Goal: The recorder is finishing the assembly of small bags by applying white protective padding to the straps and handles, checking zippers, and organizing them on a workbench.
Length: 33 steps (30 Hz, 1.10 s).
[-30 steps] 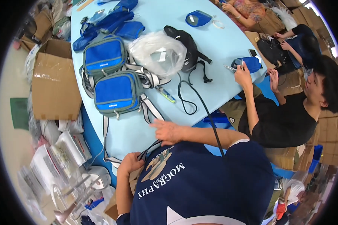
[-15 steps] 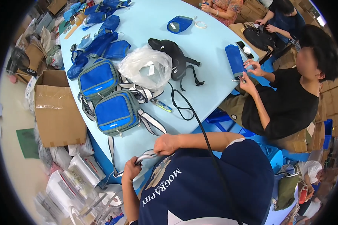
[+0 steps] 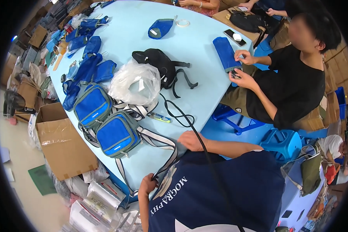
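While the left hand [image 3: 147, 185] grips the strap [image 3: 164, 144], the right hand [image 3: 192, 140] rests closed beside blue bags [image 3: 118, 133] crowding the table [image 3: 197, 96].

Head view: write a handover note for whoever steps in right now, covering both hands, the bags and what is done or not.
Left hand: closed on the grey-and-white strap at the table edge.
Right hand: resting on the table near the same strap; grip unclear.
Bags: the strap runs to the nearer blue pouch bag; a second blue pouch bag lies just behind it, beside a clear plastic bag and a black bag.
Done: both pouch bags lie flat, unwrapped.
Left: neither is inside a plastic bag.
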Each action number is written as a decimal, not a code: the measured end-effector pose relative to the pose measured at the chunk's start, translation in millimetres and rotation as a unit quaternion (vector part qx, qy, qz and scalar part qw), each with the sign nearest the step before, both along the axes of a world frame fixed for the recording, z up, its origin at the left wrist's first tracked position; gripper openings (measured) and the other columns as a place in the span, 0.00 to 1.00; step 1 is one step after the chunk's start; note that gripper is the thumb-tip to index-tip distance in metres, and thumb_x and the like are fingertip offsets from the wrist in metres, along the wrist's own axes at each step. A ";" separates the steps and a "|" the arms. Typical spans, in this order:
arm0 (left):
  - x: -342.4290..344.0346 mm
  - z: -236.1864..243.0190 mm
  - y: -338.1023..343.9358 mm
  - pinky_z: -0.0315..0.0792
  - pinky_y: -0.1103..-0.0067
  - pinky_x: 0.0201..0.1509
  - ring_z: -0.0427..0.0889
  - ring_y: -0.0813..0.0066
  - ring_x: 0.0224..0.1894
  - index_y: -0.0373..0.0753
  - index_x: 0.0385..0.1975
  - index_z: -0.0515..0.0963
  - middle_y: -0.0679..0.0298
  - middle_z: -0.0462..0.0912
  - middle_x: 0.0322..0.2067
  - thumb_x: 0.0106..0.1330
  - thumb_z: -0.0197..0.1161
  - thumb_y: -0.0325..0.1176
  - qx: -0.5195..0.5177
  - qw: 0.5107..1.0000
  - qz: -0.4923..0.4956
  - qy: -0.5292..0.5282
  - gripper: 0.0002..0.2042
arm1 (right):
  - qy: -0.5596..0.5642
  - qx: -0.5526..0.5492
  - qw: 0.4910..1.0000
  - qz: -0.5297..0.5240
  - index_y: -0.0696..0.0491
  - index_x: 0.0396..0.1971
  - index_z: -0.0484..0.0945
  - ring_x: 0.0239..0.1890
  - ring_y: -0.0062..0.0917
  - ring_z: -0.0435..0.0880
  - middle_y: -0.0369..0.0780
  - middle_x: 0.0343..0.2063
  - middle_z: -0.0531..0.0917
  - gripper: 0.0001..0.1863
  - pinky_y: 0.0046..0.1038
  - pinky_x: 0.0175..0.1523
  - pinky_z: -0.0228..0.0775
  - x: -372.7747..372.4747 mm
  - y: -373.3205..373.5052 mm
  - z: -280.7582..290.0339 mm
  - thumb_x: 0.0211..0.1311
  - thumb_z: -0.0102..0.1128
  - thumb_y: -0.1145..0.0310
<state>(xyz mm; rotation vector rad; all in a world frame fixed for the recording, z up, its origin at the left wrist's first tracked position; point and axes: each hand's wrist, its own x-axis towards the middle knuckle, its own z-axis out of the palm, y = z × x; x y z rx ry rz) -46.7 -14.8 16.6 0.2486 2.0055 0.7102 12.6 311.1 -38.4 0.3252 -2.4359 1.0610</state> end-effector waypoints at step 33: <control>18.4 -1.4 57.8 0.68 0.66 0.32 0.76 0.47 0.27 0.30 0.22 0.72 0.43 0.75 0.22 0.51 0.56 0.37 -0.003 0.987 0.075 0.141 0.13 | -0.662 0.023 0.713 -0.232 0.55 0.35 0.80 0.43 0.42 0.78 0.49 0.39 0.80 0.19 0.37 0.47 0.71 51.4 61.7 -122.9 0.51 0.55 0.55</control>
